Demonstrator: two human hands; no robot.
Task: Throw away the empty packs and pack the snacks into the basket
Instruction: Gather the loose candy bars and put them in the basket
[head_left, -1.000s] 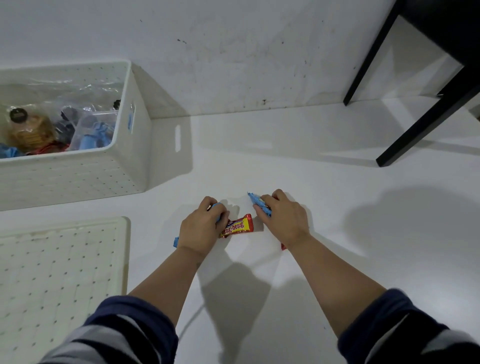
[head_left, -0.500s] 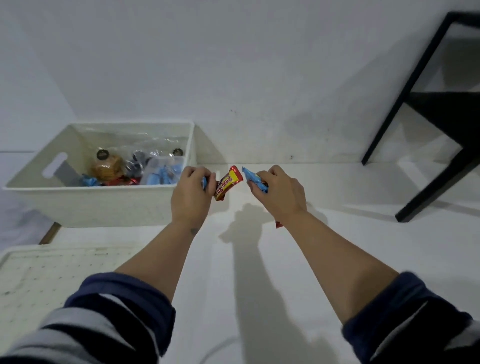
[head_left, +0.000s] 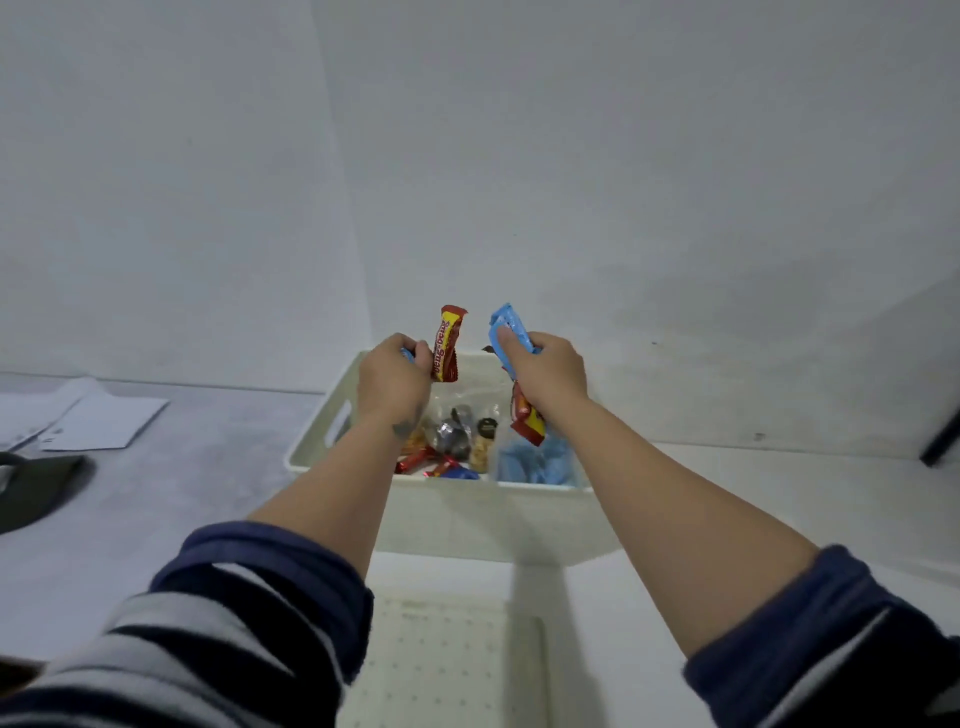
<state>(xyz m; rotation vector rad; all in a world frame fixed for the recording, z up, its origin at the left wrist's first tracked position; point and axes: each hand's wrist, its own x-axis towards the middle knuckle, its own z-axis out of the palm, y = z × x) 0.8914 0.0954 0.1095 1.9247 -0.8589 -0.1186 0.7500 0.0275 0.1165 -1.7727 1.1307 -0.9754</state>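
Both hands hover above the white basket (head_left: 332, 415) at 12 o'clock. Left hand (head_left: 392, 382) grips a red-yellow snack bar (head_left: 447, 343); right hand (head_left: 548, 374) grips a blue wrapped snack (head_left: 511, 325) plus another red bar (head_left: 527, 421). Basket already holds assorted snacks; these pieces remain unreleased. No discarded packs visible.

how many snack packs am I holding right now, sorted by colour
Red and yellow packs: 2, one in the left hand at, one under the right hand at
Blue packs: 2, at and
Total: 4
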